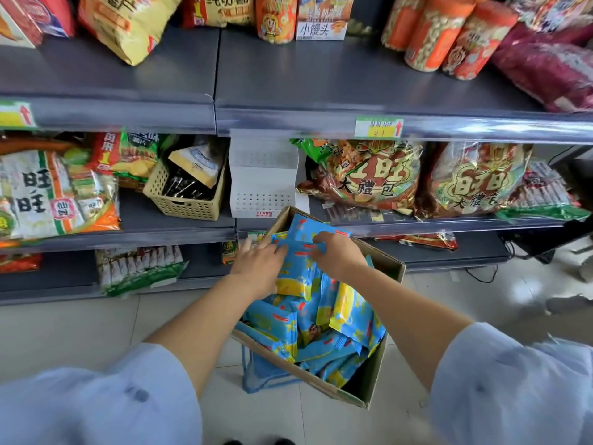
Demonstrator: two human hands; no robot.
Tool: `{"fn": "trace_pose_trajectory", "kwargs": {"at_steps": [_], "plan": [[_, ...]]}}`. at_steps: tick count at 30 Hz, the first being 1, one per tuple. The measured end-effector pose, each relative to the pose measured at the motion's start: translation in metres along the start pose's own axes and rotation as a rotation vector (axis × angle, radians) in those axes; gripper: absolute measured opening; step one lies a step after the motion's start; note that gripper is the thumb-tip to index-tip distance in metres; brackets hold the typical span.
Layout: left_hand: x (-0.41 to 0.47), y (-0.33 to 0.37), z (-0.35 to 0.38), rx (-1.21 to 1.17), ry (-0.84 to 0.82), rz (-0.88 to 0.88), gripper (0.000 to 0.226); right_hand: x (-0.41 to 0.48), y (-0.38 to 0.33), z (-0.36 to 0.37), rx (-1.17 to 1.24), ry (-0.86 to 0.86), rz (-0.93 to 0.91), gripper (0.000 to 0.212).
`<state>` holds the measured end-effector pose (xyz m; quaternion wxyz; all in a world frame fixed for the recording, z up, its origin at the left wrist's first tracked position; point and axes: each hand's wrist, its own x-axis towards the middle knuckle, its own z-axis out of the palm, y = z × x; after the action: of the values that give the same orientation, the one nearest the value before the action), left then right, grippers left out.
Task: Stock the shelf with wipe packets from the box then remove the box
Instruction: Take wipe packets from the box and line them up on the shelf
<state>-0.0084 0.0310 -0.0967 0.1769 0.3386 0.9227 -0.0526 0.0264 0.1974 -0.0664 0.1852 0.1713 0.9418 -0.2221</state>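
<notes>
While the right hand (337, 255) curls round wipe packets (303, 248) at the far end of the box (373, 377) and the left hand (259, 264) presses nearly straight fingers against them, the loose bunch may slip, or the tilted box may tip off its blue stand (253, 377).

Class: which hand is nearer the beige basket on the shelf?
Left. The left hand is below and right of the beige basket; the right hand sits farther right, gripping wipe packets.
</notes>
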Motion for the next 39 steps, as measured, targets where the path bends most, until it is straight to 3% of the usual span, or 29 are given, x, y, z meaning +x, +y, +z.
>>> {"fn": "trace_pose_trajectory", "kwargs": {"at_steps": [3,6,8,14,18,23,33,39], "plan": [[0.002,0.001,0.006,0.058,-0.010,-0.039,0.084,0.008,0.001,0.003,0.112,-0.040,0.015,0.047],[-0.002,-0.004,-0.001,0.049,-0.019,-0.044,0.071,0.007,-0.004,0.001,0.215,-0.050,0.004,0.033],[-0.008,-0.008,-0.009,0.009,-0.028,-0.029,0.060,0.003,-0.008,-0.007,0.186,-0.033,-0.022,0.021],[-0.038,-0.007,-0.054,-0.363,-0.054,-0.033,0.046,-0.017,-0.017,-0.041,0.115,0.049,-0.007,0.013],[-0.061,-0.016,-0.095,-0.426,-0.007,-0.016,0.040,-0.036,-0.032,-0.072,0.087,0.124,-0.099,0.028],[-0.097,-0.038,-0.148,-0.482,0.001,-0.090,0.026,-0.060,-0.064,-0.117,0.086,0.165,-0.193,0.020],[-0.183,-0.105,-0.256,-0.334,0.343,-0.304,0.025,-0.097,-0.167,-0.196,0.119,0.280,-0.454,0.014],[-0.230,-0.159,-0.312,-0.345,0.486,-0.266,0.016,-0.117,-0.250,-0.232,0.122,0.408,-0.574,0.012]]}}
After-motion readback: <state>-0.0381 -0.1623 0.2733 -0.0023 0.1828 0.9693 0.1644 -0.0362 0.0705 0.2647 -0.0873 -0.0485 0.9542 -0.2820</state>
